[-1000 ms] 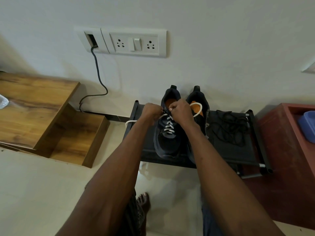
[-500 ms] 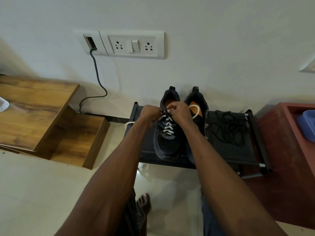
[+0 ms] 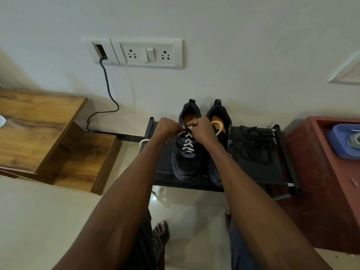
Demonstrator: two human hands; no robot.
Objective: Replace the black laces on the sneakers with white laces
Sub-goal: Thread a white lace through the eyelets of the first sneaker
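Dim, soft indoor light, no hard source in view; the wall (image 3: pixel 233 36) reads flat grey w/ gradual falloff toward the corners. Small glare spot on the floor tile (image 3: pixel 154 197) just below the shoe rack (image 3: pixel 253 172), nearer the camera than the grip. Soft shadows: behind the sneakers (image 3: pixel 187 158) against the wall, and under the wooden shelf (image 3: pixel 39 123) well left of the grip. Dark sneakers lose detail (fabric nearly merges w/ the rack); the white lace (image 3: pixel 188 142) stands out clearly. Wide-angle distortion bends the switch plate (image 3: pixel 146 53) and stretches the forearms at the bottom edge. Fingertips at the grip are slightly soft, edges a bit smeared.
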